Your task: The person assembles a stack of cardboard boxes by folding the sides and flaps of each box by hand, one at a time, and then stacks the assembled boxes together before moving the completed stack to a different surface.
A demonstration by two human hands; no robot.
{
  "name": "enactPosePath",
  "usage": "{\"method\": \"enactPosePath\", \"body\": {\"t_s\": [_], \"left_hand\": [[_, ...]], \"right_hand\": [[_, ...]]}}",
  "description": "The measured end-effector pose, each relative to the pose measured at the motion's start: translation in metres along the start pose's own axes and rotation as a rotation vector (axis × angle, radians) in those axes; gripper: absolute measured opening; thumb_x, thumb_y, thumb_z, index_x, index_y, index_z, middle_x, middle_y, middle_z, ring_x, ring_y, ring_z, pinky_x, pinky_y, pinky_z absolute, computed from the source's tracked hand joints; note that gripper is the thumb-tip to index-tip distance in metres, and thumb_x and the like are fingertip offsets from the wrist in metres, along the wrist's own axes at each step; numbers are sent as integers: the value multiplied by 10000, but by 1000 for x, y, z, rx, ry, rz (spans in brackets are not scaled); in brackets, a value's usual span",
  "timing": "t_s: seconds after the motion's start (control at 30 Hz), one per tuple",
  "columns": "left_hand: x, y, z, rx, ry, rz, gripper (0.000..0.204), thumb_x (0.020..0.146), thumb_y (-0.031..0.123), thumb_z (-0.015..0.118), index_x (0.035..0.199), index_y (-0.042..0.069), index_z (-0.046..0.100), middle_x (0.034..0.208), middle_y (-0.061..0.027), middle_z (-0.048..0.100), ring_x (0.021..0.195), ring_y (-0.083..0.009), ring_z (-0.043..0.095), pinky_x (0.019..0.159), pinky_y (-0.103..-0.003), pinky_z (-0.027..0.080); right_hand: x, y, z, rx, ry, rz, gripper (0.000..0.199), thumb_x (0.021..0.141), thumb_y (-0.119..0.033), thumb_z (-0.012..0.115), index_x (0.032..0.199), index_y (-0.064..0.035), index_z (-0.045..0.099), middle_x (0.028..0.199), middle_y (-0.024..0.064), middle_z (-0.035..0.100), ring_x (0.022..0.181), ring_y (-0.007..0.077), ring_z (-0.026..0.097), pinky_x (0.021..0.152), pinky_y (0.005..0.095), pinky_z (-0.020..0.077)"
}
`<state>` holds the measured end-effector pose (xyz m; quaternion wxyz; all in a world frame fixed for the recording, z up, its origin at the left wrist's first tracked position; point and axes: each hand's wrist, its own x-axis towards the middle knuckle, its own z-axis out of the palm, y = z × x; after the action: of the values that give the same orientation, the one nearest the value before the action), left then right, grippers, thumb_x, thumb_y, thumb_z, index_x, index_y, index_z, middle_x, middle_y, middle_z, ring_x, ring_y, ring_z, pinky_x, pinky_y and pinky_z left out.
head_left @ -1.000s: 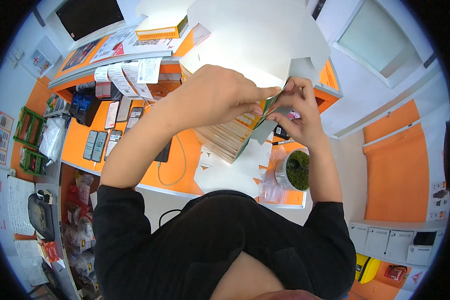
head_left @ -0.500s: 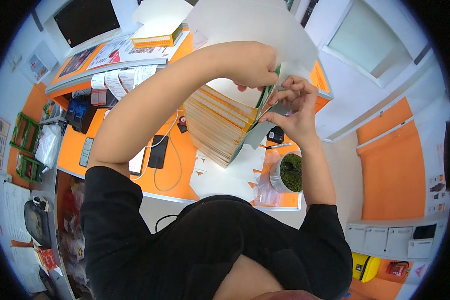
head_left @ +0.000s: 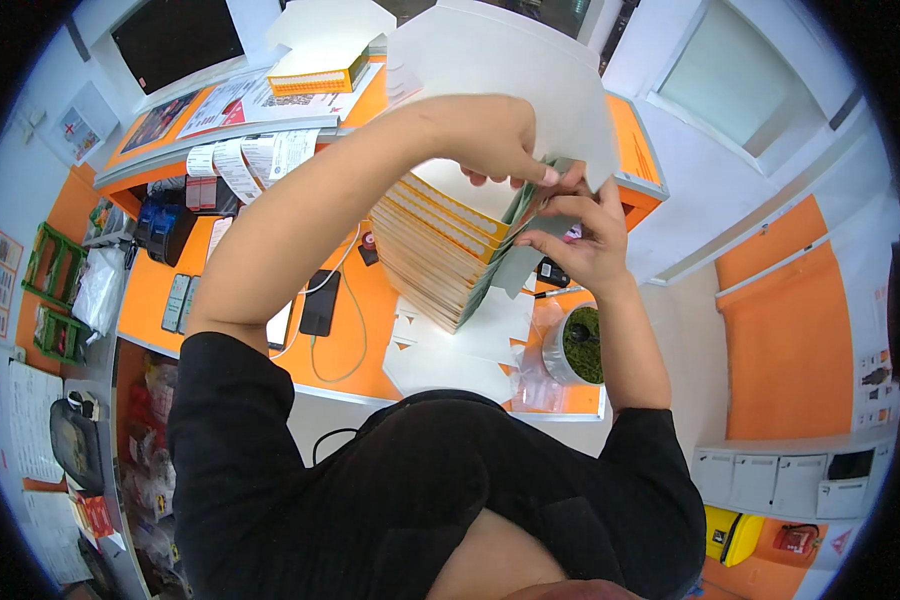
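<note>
A tall stack of nested cardboard boxes [head_left: 425,250] stands on the orange desk, with layered yellow-and-white edges and green sides. Its uppermost box has a large white lid panel [head_left: 500,60] raised at the back. Over the top reaches my left hand [head_left: 500,150], its fingers closed on the green side flap [head_left: 525,205] at the upper right corner. From the right, my right hand [head_left: 585,235] pinches the edges of the same side's flaps, thumb below and fingers above, close to the left thumb. Some fingertips are hidden behind the flaps.
A round pot of green plant [head_left: 580,345] stands by the right forearm. Phones [head_left: 320,302] and white cables lie left of the stack. White flat cardboard [head_left: 440,370] rests under it. Another open yellow-edged box [head_left: 320,75] sits on the raised counter at the back.
The raised white lid panel has shifted left. My left hand has come slightly down, its thumb now meeting the flap beside the right fingers. My right hand stays at the side flaps.
</note>
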<state>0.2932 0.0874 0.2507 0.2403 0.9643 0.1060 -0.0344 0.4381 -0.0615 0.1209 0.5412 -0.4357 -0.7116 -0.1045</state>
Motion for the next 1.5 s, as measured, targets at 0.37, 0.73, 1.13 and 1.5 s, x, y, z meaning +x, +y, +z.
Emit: {"method": "enactPosePath", "body": {"t_s": [0.37, 0.73, 1.13, 1.5], "left_hand": [[-66, -172, -46, 5, 878, 5, 350, 965, 369, 668, 1089, 54, 755, 940, -112, 712, 931, -194, 684, 791, -337, 535], [-17, -358, -44, 678, 775, -419, 476, 921, 125, 650, 1391, 187, 601, 1413, -112, 566, 1366, -324, 489, 1158, -500, 395], [-103, -212, -69, 415, 1443, 73, 252, 1010, 202, 592, 1182, 21, 625, 1026, -172, 711, 975, -311, 688, 933, -411, 513], [-105, -23, -27, -39, 630, 614, 285, 994, 217, 647, 1179, 9, 585, 961, -200, 686, 795, -311, 690, 726, -367, 524]], "right_hand": [[-11, -38, -5, -171, 33, 299, 755, 694, -468, 914, 1266, -53, 650, 797, 59, 651, 599, 117, 565, 519, 239, 455], [4, -32, -4, -365, -69, 327, 791, 652, -458, 927, 1263, -51, 634, 913, 64, 613, 766, 176, 596, 622, 301, 486], [-10, -33, -34, -219, 128, 215, 833, 792, -388, 885, 1399, -8, 460, 1105, 113, 644, 987, 214, 629, 882, 346, 501], [37, -61, 2, 83, 164, 230, 651, 832, -223, 871, 1340, -13, 521, 1262, 115, 614, 1133, 239, 599, 994, 387, 474]]}}
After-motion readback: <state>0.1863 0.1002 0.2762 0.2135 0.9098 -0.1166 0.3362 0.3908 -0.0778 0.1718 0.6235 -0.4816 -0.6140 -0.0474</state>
